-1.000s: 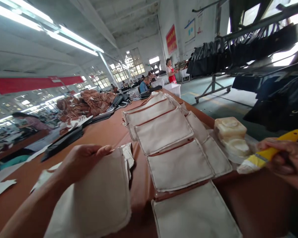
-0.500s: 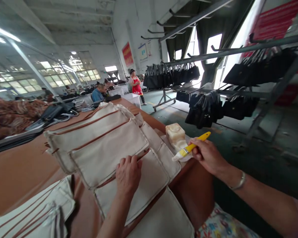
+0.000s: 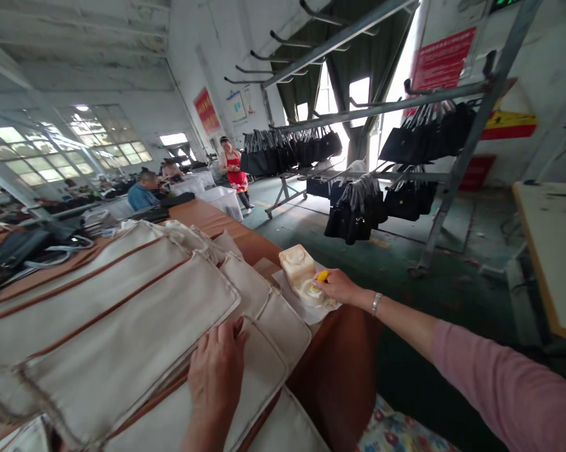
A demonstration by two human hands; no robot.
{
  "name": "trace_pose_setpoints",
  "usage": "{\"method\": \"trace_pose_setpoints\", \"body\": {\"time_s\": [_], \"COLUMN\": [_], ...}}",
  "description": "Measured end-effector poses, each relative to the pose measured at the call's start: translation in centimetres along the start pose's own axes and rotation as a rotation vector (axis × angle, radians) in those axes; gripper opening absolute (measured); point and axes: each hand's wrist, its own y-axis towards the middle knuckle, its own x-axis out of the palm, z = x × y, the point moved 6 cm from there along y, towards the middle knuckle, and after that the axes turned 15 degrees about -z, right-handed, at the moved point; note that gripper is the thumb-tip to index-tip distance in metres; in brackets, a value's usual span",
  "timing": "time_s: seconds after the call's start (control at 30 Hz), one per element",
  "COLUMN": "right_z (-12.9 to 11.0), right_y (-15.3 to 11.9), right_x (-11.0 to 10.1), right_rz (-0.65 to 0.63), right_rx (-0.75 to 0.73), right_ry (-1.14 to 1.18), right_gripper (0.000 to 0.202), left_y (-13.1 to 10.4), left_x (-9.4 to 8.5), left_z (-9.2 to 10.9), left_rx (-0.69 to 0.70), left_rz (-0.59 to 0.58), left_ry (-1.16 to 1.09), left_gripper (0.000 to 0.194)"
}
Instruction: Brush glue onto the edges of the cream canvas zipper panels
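The left forearm (image 3: 205, 433) angles upward from below to the left grip (image 3: 218, 363), back of the hand uppermost, fingers (image 3: 212, 338) bent forward and lying side by side, thumb (image 3: 240, 341) to their right. The right arm (image 3: 405, 316) stretches forward from the lower right, bare below its pink sleeve (image 3: 499, 370), right wrist (image 3: 370, 300) nearly straight, right grip (image 3: 340, 287) closed.

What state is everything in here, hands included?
Left hand: fingers bent, resting on cream panels
Right hand: closed around yellow brush
Cream panels: laid flat, overlapping
Yellow brush: held at the pale container, bristles unclear
Pale container: on the table; lid unclear
Black bags: hanging
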Motion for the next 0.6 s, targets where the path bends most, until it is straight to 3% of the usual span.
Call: {"method": "trace_pose_setpoints", "body": {"time_s": [0.1, 0.2, 0.27, 0.37, 0.47, 0.6], "right_z": [0.2, -0.5, -1.5, -2.7, -2.3, 0.0], "right_y": [-0.4, -1.9, -3.3, -5.0, -5.3, -4.6], "right_x": [-0.1, -0.6, -0.5, -0.4, -0.7, -0.7], "right_rz": [-0.006, -0.039, -0.116, -0.184, -0.1, 0.06], "right_rx": [-0.017, -0.124, -0.236, -0.308, -0.234, -0.031], "right_ry": [0.001, -0.058, -0.131, -0.138, 0.039, 0.262], "right_gripper": [0.02, 0.02, 0.02, 0.019, 0.024, 0.035], "left_y": [-2.3, -3.3, -2.9, -1.3, 0.3, 1.3], "left_x": [-0.6, -1.1, -1.1, -0.3, 0.7, 0.7], "left_z": [0.0, -0.5, -0.9, -2.0, -3.2, -3.7], "left_rx": [0.083, 0.093, 0.095, 0.063, -0.012, -0.102], "left_rz": [0.079, 0.079, -0.002, -0.22, -0.378, -0.37], "left_ry": [-0.118, -0.181, -0.204, -0.249, -0.23, -0.191], "left_gripper": [0.023, 0.022, 0.024, 0.029, 0.031, 0.02]}}
